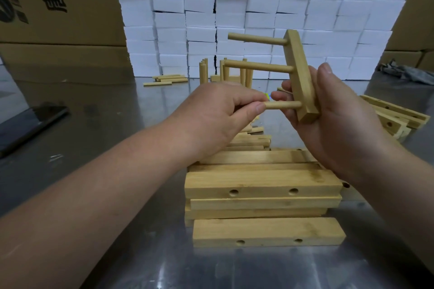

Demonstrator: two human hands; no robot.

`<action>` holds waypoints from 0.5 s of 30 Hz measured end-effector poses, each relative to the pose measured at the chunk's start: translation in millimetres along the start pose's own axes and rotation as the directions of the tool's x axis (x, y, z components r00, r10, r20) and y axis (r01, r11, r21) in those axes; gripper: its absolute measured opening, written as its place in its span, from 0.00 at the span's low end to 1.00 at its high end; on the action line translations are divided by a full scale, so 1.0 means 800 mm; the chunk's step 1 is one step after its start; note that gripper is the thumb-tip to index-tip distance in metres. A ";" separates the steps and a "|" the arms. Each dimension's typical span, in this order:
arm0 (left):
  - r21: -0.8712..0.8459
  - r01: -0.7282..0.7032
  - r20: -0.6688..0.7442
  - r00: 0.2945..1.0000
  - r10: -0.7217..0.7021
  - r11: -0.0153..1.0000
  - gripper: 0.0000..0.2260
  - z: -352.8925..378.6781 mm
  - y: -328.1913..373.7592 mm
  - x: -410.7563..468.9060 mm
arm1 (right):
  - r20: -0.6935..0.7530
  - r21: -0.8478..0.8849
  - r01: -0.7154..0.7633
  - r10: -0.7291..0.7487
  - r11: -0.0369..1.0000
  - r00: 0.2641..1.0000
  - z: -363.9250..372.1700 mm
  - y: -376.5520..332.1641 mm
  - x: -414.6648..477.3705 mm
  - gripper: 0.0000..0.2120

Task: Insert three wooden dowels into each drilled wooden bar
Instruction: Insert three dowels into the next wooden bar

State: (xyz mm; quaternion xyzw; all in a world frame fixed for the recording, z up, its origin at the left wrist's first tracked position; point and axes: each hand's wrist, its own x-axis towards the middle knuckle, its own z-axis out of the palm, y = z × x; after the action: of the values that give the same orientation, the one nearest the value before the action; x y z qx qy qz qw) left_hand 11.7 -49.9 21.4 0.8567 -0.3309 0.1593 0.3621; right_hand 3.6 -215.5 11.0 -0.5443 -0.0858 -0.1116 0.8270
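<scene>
My right hand grips a drilled wooden bar, held nearly upright above the table. Two dowels stick out of it to the left: an upper dowel and a middle dowel. My left hand pinches a third dowel whose right end sits in the bar's lowest hole. Below my hands lies a stack of drilled bars with empty holes facing me. Loose dowels lie just behind that stack, partly hidden by my left hand.
The steel table holds a dark phone at the left, more drilled bars at the right, and loose dowels plus bars with upright dowels at the back. White foam blocks and cardboard boxes wall the far edge.
</scene>
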 end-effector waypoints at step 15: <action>-0.026 0.201 0.036 0.979 -0.200 0.979 0.07 0.000 0.016 0.001 | 0.225 -0.317 0.071 0.002 0.946 0.974 -0.013 0.006 0.007 0.31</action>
State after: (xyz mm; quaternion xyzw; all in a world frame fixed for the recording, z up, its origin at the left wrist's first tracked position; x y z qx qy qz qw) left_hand 3.1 -56.8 28.5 0.8828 -0.2512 0.1026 0.3834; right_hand 10.6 -224.0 3.8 -0.6798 -0.1677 -0.0771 0.7098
